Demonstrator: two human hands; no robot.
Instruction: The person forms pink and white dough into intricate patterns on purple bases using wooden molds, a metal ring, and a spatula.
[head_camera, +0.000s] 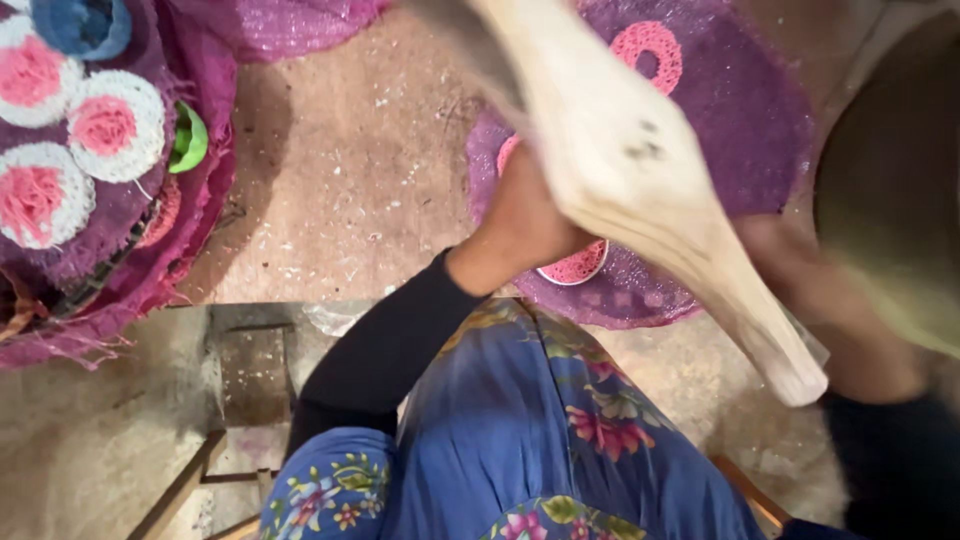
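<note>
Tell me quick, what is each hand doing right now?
Left hand: pressed on the purple mat; open or shut cannot be told.
Right hand: closed around the wooden paddle, blurred.

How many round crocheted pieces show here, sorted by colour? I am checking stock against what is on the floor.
White-rimmed pink rounds on the left pile: 3
Plain pink rounds on the purple mat: 2, one partly hidden under the left hand
Total: 5
A blurred wooden paddle in the right hand may hide more.
</note>
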